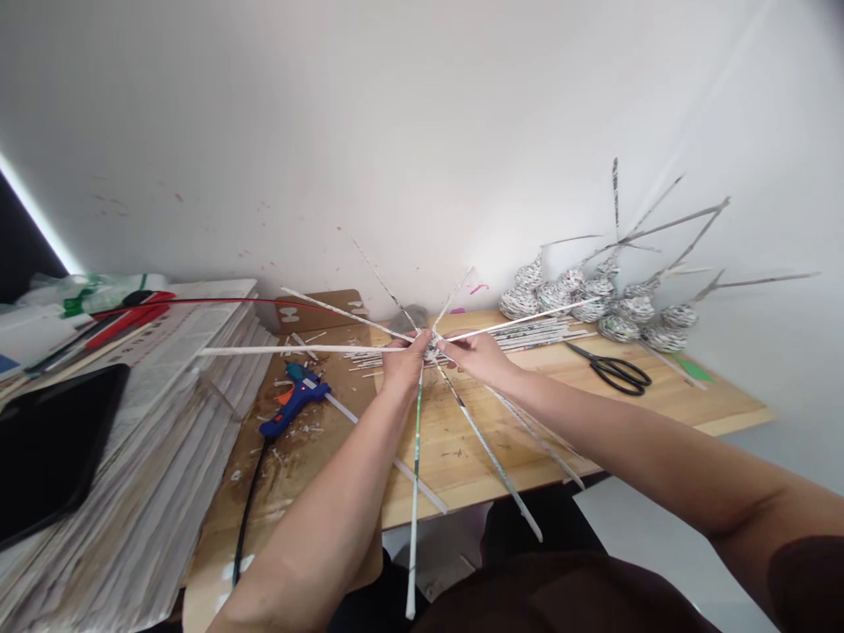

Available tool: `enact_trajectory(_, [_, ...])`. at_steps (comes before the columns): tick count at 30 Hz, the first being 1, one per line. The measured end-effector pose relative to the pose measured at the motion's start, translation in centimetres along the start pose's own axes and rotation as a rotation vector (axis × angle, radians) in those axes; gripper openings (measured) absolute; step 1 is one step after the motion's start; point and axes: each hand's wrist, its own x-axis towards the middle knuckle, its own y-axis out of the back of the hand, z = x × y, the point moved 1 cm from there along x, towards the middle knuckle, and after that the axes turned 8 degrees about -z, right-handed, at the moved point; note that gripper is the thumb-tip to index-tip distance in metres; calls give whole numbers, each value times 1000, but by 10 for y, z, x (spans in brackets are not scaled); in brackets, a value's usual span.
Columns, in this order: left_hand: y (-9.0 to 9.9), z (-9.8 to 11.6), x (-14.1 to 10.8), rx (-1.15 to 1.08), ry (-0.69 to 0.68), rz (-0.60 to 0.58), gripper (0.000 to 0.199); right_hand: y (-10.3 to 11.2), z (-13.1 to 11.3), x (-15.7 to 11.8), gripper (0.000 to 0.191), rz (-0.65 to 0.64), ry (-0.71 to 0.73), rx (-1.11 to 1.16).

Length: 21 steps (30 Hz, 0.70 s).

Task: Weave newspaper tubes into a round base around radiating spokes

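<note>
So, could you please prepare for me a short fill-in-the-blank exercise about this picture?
1. The left hand and the right hand hold the crossed paper sticks near their c____.
2. The glue gun is mostly ____ in colour.
3. In the picture, it lies to the ____ of the scissors.

Missing words: centre; blue; left.

Bare forearms (356,479) converge forward, both hands (403,362) close together, fingers (422,341) pinched.

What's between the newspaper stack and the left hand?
Head view: a white paper stick spans the gap to the left hand; the blue glue gun and pale scraps lie on the brown board below.
</note>
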Motion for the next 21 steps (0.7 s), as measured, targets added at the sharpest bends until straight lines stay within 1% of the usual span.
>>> enact_trajectory(3, [-1, 1, -2, 8, 23, -60, 43, 4, -3, 3, 37, 10, -66, 171])
enact_trajectory(5, [-2, 1, -3, 26, 39, -155, 45, 12, -6, 7, 37, 21, -89, 240])
enact_trajectory(8, [-4, 5, -6, 102, 11, -356, 52, 30, -12, 14, 34, 35, -60, 254])
enact_trajectory(12, [-5, 18, -13, 190, -112, -674, 70, 49, -24, 10, 34, -7, 37, 172])
enact_trajectory(13, [-5, 22, -15, 192, -113, -736, 72, 52, -28, 5, 34, -10, 73, 142])
enact_trajectory(15, [-3, 27, -17, 208, -48, -837, 71, 56, -35, -6, 32, 8, 148, 85])
enact_trajectory(17, [0, 26, -16, 228, 41, -880, 64, 61, -43, -20, 31, 28, 203, 40])
enact_trajectory(18, [3, 24, -14, 246, 77, -877, 59, 64, -46, -26, 31, 39, 222, 12])
enact_trajectory(19, [5, 22, -12, 271, 98, -841, 55, 68, -49, -32, 30, 55, 241, -23])
enact_trajectory(21, [11, 18, -6, 290, 103, -719, 47, 80, -55, -39, 28, 100, 281, -112])
